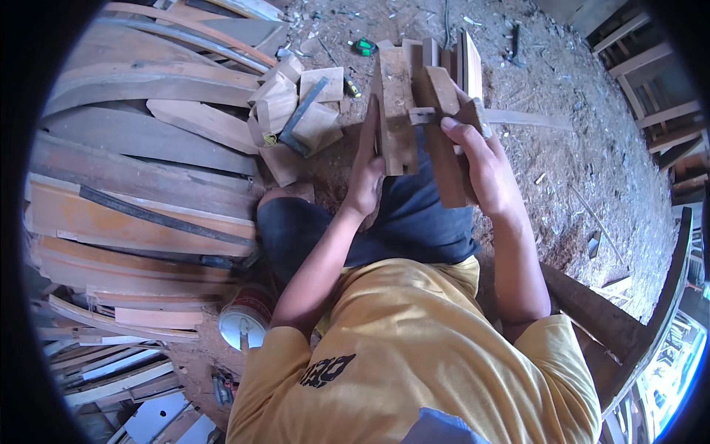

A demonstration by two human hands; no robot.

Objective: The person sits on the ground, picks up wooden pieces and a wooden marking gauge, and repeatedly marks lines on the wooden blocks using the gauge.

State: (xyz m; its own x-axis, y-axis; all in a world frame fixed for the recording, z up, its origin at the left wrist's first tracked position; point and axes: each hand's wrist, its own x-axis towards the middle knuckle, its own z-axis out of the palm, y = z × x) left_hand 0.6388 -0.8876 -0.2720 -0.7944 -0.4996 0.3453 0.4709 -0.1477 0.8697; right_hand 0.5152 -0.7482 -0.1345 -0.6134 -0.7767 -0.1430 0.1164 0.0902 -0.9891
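Observation:
My left hand (364, 186) is closed on the lower left side of an upright, notched wooden block (398, 111); its fingers are mostly hidden behind the wood. My right hand (484, 164) grips a second wooden piece (449, 166), with the thumb lying over its upper part. A short pale tenon-like end (422, 115) sticks out from this piece toward the block. The two pieces stand side by side above my lap, and I cannot tell whether they touch. More upright boards (470, 63) show just beyond my right hand.
Curved wooden planks (148, 159) are stacked on the left. A dark L-shaped square (305, 118) lies over offcuts (277, 107). A green tape measure (364, 46) rests on the sawdust-covered ground. A white-topped can (244, 325) stands by my left elbow; a curved wooden frame (651, 333) is at right.

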